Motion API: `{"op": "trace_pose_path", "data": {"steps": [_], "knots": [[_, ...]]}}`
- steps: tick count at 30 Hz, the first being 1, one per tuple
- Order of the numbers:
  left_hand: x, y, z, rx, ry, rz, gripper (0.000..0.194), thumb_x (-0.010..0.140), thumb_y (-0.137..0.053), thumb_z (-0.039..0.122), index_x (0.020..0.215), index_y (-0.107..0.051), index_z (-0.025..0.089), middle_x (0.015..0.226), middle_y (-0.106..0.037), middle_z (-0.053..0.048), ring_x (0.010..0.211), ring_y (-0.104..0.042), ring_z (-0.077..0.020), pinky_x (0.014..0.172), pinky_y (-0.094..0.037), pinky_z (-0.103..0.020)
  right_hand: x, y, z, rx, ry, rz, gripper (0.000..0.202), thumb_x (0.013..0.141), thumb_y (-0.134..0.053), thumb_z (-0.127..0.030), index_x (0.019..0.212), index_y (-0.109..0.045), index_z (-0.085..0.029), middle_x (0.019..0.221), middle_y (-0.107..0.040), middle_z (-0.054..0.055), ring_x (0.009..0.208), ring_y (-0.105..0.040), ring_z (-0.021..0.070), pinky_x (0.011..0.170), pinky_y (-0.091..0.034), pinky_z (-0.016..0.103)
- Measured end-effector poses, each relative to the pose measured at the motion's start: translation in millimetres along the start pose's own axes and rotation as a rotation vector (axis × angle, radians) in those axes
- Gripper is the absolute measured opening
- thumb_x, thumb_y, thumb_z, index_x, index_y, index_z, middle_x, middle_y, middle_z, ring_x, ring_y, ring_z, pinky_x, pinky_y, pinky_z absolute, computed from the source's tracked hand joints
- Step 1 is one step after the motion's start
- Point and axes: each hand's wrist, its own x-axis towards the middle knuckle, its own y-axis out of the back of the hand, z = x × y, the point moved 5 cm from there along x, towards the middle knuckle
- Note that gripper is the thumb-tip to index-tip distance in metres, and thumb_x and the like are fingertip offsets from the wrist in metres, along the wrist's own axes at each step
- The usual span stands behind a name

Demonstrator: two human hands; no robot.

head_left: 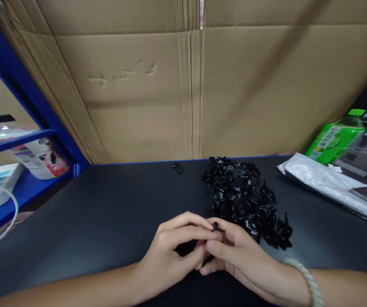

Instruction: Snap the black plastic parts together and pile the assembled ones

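My left hand (173,247) and my right hand (244,251) meet low in the middle of the head view, fingertips touching. Between their fingers is a small black part (214,226), mostly hidden; only its top end shows. Both hands are closed in a pinch around it. Just behind my right hand lies a large heap of black plastic parts (237,187), many of them round and flat. A few small black pieces (177,167) lie apart near the table's back edge.
The dark table (106,221) backs onto a cardboard wall (138,94). At right are a silvery plastic packet (330,183) and a green bottle (333,138). A blue rack (39,106) at left holds a large bottle (42,157) and a white device with a cable (1,187).
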Motion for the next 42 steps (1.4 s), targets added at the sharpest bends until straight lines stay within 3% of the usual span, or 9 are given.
{"op": "trace_pose_path", "data": {"steps": [8,11,14,19,22,24,26,34,42], "knots": [[5,7.3,-4,-0.058,0.051,0.021,0.022,0.078,-0.072,0.013,0.096,-0.073,0.025,0.090,-0.072,-0.005,0.085,-0.065,-0.0203,0.077,-0.053,-0.032,-2,-4,-1,0.048,-0.022,-0.109,0.027,0.090,-0.059,-0.038,0.106,-0.051,-0.017,0.083,-0.066,0.005,0.078,-0.067,0.0161,0.072,-0.053,0.032],[5,9.1,-5,-0.098,0.081,0.036,0.017,0.077,-0.073,0.017,0.093,-0.073,0.024,0.084,-0.071,-0.003,0.080,-0.064,-0.0187,0.075,-0.052,-0.031,-2,-4,3,0.041,-0.044,-0.133,0.024,0.093,-0.052,-0.041,0.093,-0.049,-0.017,0.072,-0.067,0.005,0.066,-0.065,0.0142,0.061,-0.049,0.026],[4,7.6,-3,-0.118,0.074,0.042,0.025,0.071,-0.079,0.018,0.094,-0.073,0.024,0.085,-0.070,-0.002,0.080,-0.065,-0.0180,0.076,-0.052,-0.029,0,-1,7,0.064,-0.065,-0.103,0.028,0.093,-0.051,-0.042,0.084,-0.048,-0.016,0.066,-0.063,0.003,0.055,-0.059,0.0110,0.052,-0.042,0.021],[0,6.1,1,-0.113,0.062,0.122,0.033,0.069,-0.079,0.011,0.097,-0.070,0.025,0.090,-0.070,-0.002,0.082,-0.066,-0.0171,0.074,-0.054,-0.026,3,-2,8,0.137,-0.083,-0.105,0.030,0.088,-0.059,-0.044,0.083,-0.052,-0.015,0.062,-0.056,0.000,0.054,-0.053,0.0098,0.054,-0.040,0.022],[1,5.4,4,-0.103,0.054,0.116,0.027,0.072,-0.075,0.009,0.095,-0.070,0.023,0.090,-0.070,-0.004,0.078,-0.067,-0.0170,0.071,-0.055,-0.027,4,-4,4,0.138,-0.074,-0.126,0.021,0.088,-0.059,-0.034,0.088,-0.056,-0.013,0.068,-0.055,0.001,0.061,-0.056,0.0122,0.060,-0.043,0.026],[2,4.1,5,-0.073,0.044,0.068,0.025,0.073,-0.072,0.008,0.095,-0.071,0.021,0.091,-0.071,-0.005,0.078,-0.067,-0.0175,0.071,-0.055,-0.028,3,-6,1,0.148,-0.086,-0.141,0.012,0.081,-0.060,-0.022,0.088,-0.056,-0.014,0.076,-0.057,0.002,0.068,-0.059,0.0143,0.066,-0.046,0.029],[3,2.9,5,-0.054,0.034,0.025,0.026,0.073,-0.070,0.007,0.095,-0.072,0.020,0.092,-0.072,-0.006,0.080,-0.068,-0.0183,0.073,-0.056,-0.029,3,-8,-2,0.144,-0.104,-0.168,0.016,0.072,-0.060,-0.014,0.087,-0.055,-0.015,0.082,-0.059,0.003,0.071,-0.061,0.0160,0.070,-0.047,0.033],[8,-1.4,9,-0.085,-0.017,-0.068,0.030,0.073,-0.069,0.004,0.100,-0.073,0.015,0.097,-0.074,-0.011,0.076,-0.070,-0.0180,0.068,-0.057,-0.028,4,-6,0,0.074,-0.166,-0.207,0.030,0.063,-0.053,-0.007,0.092,-0.055,-0.014,0.087,-0.058,0.002,0.069,-0.062,0.0145,0.069,-0.049,0.034],[6,0.8,6,-0.088,-0.004,-0.001,0.018,0.070,-0.073,0.004,0.083,-0.078,0.013,0.085,-0.077,-0.013,0.079,-0.073,-0.0231,0.070,-0.060,-0.030,5,-10,1,0.148,-0.162,-0.235,0.039,0.061,-0.048,-0.004,0.098,-0.056,-0.015,0.083,-0.059,0.001,0.069,-0.060,0.0144,0.070,-0.048,0.034]]}}
